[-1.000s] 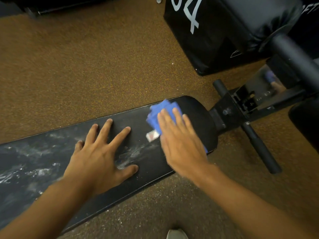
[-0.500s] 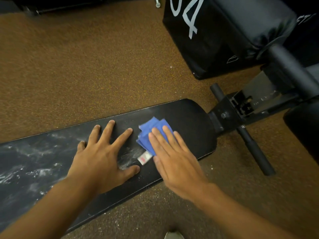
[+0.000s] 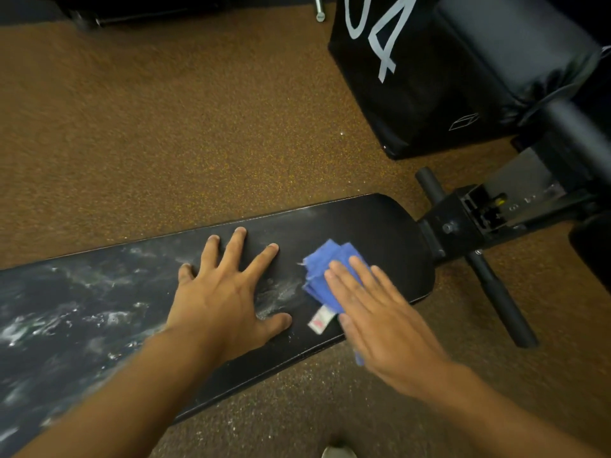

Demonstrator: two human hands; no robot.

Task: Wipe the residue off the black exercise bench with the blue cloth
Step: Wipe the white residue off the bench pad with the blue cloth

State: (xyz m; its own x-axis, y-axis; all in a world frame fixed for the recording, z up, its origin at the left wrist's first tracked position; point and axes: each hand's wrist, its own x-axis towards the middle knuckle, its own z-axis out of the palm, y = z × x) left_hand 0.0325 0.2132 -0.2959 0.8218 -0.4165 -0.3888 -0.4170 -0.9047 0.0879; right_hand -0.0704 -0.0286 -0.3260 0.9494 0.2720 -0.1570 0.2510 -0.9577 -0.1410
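Observation:
The black exercise bench [image 3: 380, 233] runs from lower left to its rounded end at the right. White residue [image 3: 49, 322] smears its left part, and a lighter patch lies between my hands. My left hand [image 3: 224, 292] lies flat on the pad with its fingers spread. My right hand [image 3: 380, 322] presses flat on the folded blue cloth [image 3: 322, 269], whose white tag [image 3: 320, 320] sticks out toward me. The cloth sits near the bench's right end, partly under my fingers.
The bench's black frame and crossbar [image 3: 489, 276] extend to the right. A black padded box with white numerals [image 3: 413, 77] stands on the brown speckled floor [image 3: 165, 127] beyond it. A shoe tip [image 3: 337, 452] shows at the bottom edge.
My right hand slid the cloth from the bench's far end toward my left hand and toward the near edge. The left hand stayed planted.

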